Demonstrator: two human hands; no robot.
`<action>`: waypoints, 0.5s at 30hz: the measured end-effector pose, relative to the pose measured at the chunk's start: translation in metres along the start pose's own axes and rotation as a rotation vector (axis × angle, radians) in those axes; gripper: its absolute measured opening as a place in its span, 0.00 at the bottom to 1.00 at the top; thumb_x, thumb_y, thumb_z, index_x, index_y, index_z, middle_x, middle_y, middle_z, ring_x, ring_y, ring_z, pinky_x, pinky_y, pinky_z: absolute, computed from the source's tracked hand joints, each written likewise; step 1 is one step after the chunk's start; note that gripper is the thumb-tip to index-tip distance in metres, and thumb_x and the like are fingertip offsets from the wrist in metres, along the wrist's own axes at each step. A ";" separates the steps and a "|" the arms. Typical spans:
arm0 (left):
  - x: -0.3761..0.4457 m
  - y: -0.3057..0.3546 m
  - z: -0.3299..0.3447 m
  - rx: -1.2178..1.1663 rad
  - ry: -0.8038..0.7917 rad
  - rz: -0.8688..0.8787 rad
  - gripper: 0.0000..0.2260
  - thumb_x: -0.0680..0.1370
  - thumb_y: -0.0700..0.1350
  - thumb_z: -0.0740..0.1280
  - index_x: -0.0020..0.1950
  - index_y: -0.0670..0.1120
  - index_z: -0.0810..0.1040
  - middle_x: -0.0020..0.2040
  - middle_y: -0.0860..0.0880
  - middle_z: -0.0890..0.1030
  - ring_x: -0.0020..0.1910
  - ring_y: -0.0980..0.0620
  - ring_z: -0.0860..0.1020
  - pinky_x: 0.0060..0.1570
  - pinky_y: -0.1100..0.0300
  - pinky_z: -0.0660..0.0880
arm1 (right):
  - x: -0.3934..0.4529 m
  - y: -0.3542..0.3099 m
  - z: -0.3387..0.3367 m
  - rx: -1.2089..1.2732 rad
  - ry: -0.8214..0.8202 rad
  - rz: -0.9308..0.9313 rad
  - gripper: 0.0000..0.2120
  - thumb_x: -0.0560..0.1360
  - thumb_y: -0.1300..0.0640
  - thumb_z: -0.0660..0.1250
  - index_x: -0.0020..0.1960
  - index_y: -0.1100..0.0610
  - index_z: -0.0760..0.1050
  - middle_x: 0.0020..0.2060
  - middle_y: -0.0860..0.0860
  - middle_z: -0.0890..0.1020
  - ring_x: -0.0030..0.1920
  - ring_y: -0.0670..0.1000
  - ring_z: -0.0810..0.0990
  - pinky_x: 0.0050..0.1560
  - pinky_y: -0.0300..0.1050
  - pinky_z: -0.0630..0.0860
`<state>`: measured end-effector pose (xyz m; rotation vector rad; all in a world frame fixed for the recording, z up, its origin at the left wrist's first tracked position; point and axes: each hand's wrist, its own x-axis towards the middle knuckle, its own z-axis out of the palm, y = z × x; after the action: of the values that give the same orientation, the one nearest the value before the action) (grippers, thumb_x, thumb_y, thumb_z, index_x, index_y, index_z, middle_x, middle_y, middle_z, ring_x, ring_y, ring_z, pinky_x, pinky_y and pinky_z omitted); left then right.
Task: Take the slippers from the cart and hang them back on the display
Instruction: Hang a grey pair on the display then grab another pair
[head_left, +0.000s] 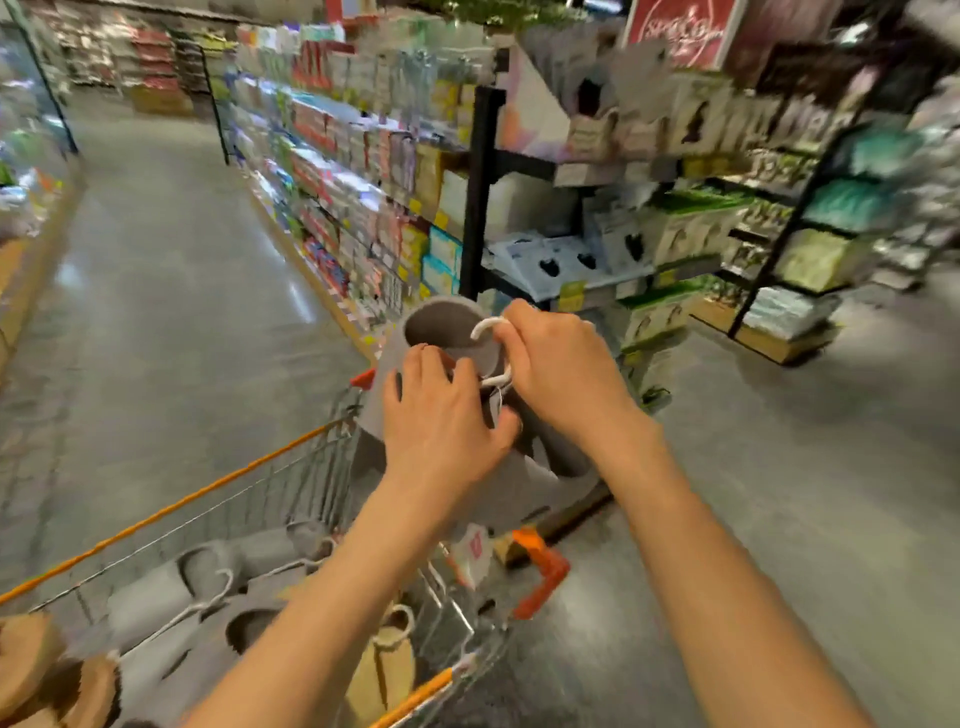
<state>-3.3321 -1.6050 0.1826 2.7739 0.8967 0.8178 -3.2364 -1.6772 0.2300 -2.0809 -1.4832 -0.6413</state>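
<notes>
Both hands are up over the far end of the cart (291, 467), working on one pair of grey slippers (441, 338). The left hand (441, 415) lies against the near side of the pair, fingers curled round the grey material and thumb spread toward three o'clock. The right hand (556, 364), at three o'clock of the left, has its fingers bent tight, pinching the white plastic hanger (485, 327) whose hook arcs out just past the fingertips. The picture is smeared, so exact finger contact is hard to judge.

The held pair is plain matte grey, thick-soled, open-toed, the top slipper's mouth facing up; a white tag with red print (472, 545) dangles below it at six o'clock.

Down in the cart, at seven o'clock of the hands, I count at least two more grey pairs (223, 571) on white hangers, plus tan ones (52, 670) at the lower left corner. The shelving display (597, 171) stands at one o'clock.
</notes>
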 end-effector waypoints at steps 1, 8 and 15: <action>0.006 0.027 0.004 -0.037 0.035 0.060 0.22 0.69 0.59 0.57 0.46 0.42 0.77 0.49 0.39 0.76 0.57 0.39 0.73 0.52 0.46 0.70 | -0.006 0.020 -0.019 -0.045 0.032 0.029 0.13 0.81 0.53 0.53 0.50 0.60 0.72 0.43 0.60 0.81 0.45 0.63 0.79 0.39 0.50 0.68; 0.004 0.229 0.032 -0.231 0.027 0.323 0.20 0.71 0.59 0.63 0.46 0.42 0.76 0.50 0.39 0.75 0.58 0.39 0.70 0.51 0.48 0.65 | -0.098 0.147 -0.159 -0.364 0.139 0.288 0.14 0.80 0.50 0.54 0.50 0.58 0.74 0.42 0.58 0.82 0.44 0.62 0.79 0.36 0.47 0.66; -0.042 0.409 0.074 -0.421 -0.002 0.595 0.20 0.65 0.60 0.55 0.35 0.45 0.76 0.39 0.42 0.77 0.45 0.40 0.77 0.42 0.49 0.73 | -0.217 0.224 -0.263 -0.728 0.217 0.583 0.13 0.79 0.50 0.56 0.48 0.56 0.76 0.38 0.57 0.83 0.39 0.62 0.81 0.34 0.48 0.72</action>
<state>-3.1133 -1.9601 0.2083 2.6502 -0.1298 0.9361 -3.1102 -2.0635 0.2649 -2.6793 -0.4806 -1.2269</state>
